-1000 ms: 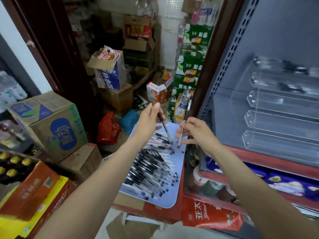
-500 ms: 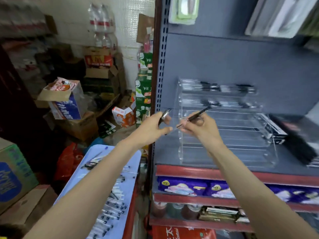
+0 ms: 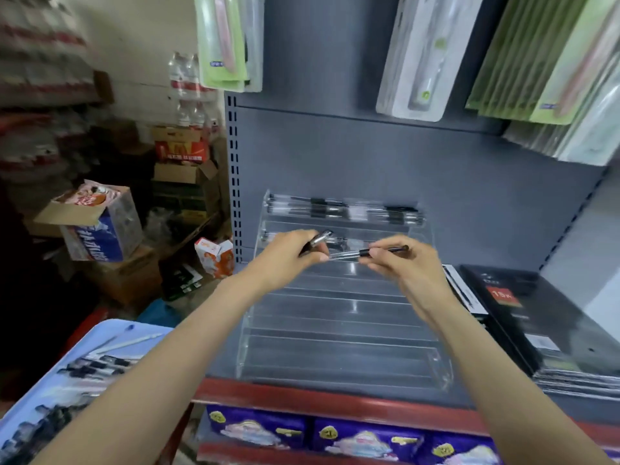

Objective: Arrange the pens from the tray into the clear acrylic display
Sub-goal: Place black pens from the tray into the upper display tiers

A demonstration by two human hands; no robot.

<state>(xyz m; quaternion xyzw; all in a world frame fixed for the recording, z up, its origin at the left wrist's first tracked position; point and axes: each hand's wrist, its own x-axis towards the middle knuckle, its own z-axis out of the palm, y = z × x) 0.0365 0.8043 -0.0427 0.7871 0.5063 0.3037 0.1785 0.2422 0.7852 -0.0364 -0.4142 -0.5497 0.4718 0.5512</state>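
The clear acrylic display is a stepped rack on the grey shelf, with several pens lying in its top row. My left hand grips a pen whose silver end sticks up by the second row. My right hand pinches another clear pen with a black grip, held level over the upper steps, its tip touching my left fingers. The pale blue tray with several more pens lies at the lower left.
Black flat packs are stacked right of the display. Packaged goods hang above. A red shelf edge runs below, over purple packets. Cardboard boxes crowd the floor at left.
Both hands carried a pen each up from the tray to the display's upper rows. The view swung right and up, and the right-hand pen turned level.
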